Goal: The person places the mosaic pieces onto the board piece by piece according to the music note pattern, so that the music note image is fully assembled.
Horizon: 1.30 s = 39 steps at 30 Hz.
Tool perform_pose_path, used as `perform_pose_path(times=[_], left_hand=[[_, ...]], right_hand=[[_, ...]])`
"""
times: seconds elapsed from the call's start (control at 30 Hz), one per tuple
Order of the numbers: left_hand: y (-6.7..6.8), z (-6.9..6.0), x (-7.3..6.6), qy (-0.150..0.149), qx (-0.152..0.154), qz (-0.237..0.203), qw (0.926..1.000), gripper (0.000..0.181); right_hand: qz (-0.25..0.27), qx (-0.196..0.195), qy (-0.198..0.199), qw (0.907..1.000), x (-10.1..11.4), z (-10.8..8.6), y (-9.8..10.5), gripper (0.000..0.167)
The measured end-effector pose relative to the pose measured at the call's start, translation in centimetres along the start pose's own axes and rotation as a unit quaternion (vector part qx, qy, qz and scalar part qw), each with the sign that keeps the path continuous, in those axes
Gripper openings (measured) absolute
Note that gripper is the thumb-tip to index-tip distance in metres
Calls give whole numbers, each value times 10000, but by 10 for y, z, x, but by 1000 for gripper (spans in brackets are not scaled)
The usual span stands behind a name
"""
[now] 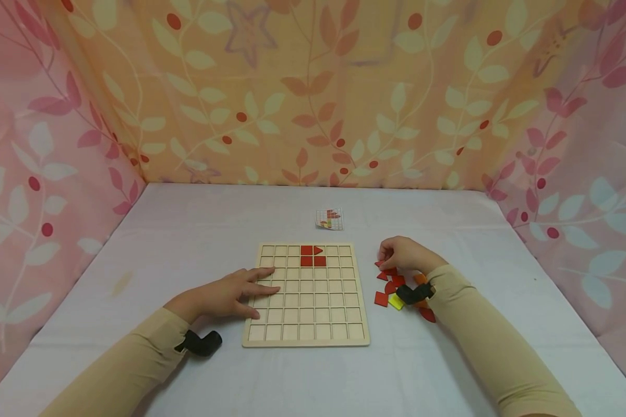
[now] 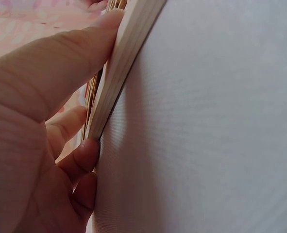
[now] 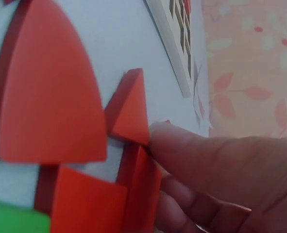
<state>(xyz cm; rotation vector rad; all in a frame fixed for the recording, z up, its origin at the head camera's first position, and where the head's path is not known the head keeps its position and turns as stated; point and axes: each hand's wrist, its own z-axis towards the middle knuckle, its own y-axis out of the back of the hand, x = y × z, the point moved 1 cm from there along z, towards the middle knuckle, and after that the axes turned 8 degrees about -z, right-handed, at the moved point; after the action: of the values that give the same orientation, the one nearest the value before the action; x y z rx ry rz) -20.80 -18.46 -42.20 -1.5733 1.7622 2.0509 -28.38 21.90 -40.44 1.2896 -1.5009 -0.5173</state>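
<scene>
A wooden grid board [image 1: 306, 315] lies flat on the white table, with red squares [image 1: 306, 261] and a red triangle [image 1: 318, 251] in its upper cells. My left hand [image 1: 229, 292] rests on the board's left side, fingers spread; in the left wrist view the thumb [image 2: 80, 53] touches its edge. Right of the board, my right hand [image 1: 408, 253] pinches a small red triangle [image 1: 378, 264] at its fingertips, mostly hidden behind the thumb in the right wrist view. Just below are loose red pieces, including a triangle [image 3: 133, 114] and a curved-sided piece [image 3: 51, 97].
A small printed card [image 1: 328, 219] with a coloured pattern lies behind the board. Beside the right wrist are a red square [image 1: 381, 299], a yellow piece [image 1: 396, 301] and orange pieces; a green piece [image 3: 17, 218] shows in the right wrist view. Patterned cloth walls enclose the table.
</scene>
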Motion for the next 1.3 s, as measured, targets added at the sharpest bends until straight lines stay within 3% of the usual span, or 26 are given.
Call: perform_pose_path(times=[0.33, 0.57, 0.83, 1.1, 1.3], left_hand=[[-2, 1, 6, -251, -23, 251, 9994, 63], [-1, 0, 5, -238, -33, 273, 9993, 63], [-1, 0, 3, -178, 5, 211, 9996, 63], [-1, 0, 5, -153, 11, 206, 9997, 64], [-1, 0, 6, -170, 12, 215, 9996, 63]], right_hand=[[-285, -139, 423, 9986, 11, 3, 4, 3], [75, -266, 490, 9984, 33, 8, 4, 3], [336, -535, 762, 9951, 60, 21, -11, 9], [544, -853, 555, 9933, 79, 29, -25, 14], [763, -751, 279, 9939, 84, 31, -28, 14]])
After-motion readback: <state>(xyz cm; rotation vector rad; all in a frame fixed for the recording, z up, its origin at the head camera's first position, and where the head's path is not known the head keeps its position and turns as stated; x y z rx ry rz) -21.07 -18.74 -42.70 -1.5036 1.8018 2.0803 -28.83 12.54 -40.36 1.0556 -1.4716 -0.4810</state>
